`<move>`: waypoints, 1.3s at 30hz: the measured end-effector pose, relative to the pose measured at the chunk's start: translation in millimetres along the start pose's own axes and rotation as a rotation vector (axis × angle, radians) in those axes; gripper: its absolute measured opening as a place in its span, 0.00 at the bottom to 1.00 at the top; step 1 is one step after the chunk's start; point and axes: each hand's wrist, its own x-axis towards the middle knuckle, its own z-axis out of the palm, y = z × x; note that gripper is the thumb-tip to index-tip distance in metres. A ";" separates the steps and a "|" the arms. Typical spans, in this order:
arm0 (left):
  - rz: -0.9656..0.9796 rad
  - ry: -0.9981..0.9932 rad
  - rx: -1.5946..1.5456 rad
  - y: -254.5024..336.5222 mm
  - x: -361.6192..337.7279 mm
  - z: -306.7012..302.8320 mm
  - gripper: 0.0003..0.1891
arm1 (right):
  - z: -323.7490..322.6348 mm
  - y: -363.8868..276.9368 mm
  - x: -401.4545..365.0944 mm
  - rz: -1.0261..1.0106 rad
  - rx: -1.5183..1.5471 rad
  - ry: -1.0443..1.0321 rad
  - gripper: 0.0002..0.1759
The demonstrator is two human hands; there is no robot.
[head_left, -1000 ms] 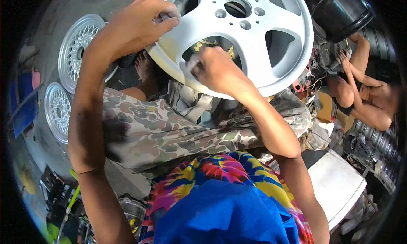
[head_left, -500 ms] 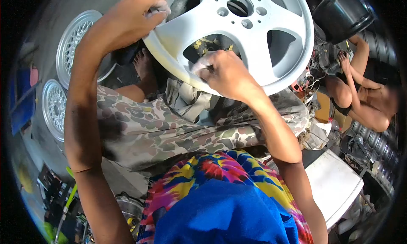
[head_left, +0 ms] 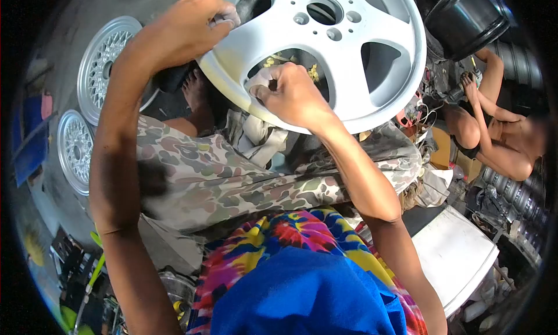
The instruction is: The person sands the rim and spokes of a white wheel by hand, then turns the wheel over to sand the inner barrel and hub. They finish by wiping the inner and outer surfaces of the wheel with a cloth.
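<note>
A white five-spoke wheel rim [head_left: 372, 96] rests tilted on my lap, over camouflage trousers [head_left: 232, 178]. My left hand [head_left: 186, 29] grips the rim's upper left edge, fingers curled over it. My right hand [head_left: 290, 93] presses a small pale pad, mostly hidden under the fingers, against the rim's lower edge beside a spoke opening.
Two silver mesh wheels [head_left: 104, 61] [head_left: 75, 149] lie on the floor at left. A black wheel [head_left: 465, 15] sits top right. Another person [head_left: 500, 131] sits at right, near stacked rims. A white board [head_left: 459, 253] lies at lower right. Tools clutter the lower left.
My right hand slid left along the rim's lower edge after moving right half a second ago. My left hand kept its hold on the upper left edge.
</note>
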 end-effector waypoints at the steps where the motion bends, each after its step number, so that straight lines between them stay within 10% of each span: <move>1: -0.043 -0.017 -0.062 4.1 0.0 0.4 0.13 | 1.3 2.6 -1.3 0.009 -0.002 -0.003 0.08; 20: -0.080 0.009 0.019 4.3 -6.9 5.9 0.14 | -35.9 18.6 -7.8 -0.139 0.022 0.205 0.11; 31: -0.050 -0.769 -0.003 66.9 -10.0 33.3 0.16 | -46.8 15.6 -30.3 -0.089 -0.156 0.216 0.13; 39: 0.129 -0.818 -0.053 94.4 -10.8 57.1 0.20 | -39.4 16.9 -26.3 -0.144 -0.280 0.138 0.14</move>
